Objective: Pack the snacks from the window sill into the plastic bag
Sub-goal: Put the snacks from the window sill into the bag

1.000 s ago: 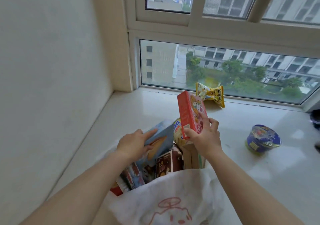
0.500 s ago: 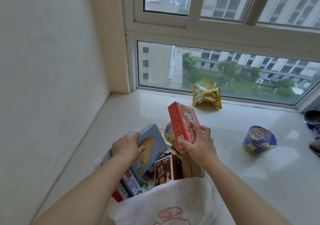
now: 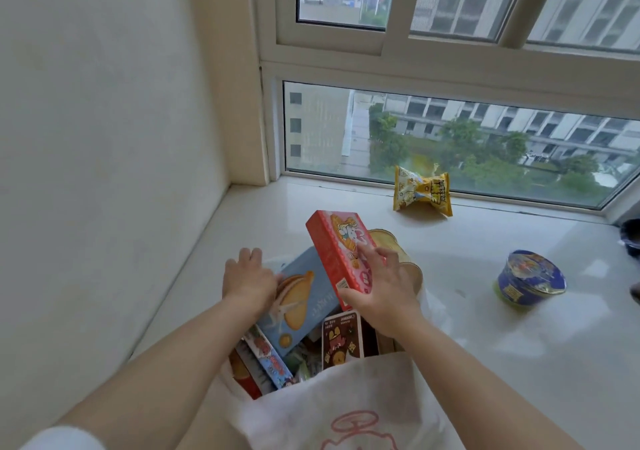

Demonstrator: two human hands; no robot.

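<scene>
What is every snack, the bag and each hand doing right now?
Red box: tilted, held above the bag.
Blue box: leaning in the bag.
Plastic bag: open, full of snacks.
Yellow packet: sealed, on the sill by the glass.
Blue bowl: lidded, on the sill.
Right hand: gripping the red box.
Left hand: pressing on the blue box.

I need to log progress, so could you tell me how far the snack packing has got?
Done: several boxes stand in the plastic bag, including a brown box. In hand: the right hand holds a red box over the bag; the left hand steadies a blue biscuit box. Left: yellow packet and blue bowl on the sill.
</scene>
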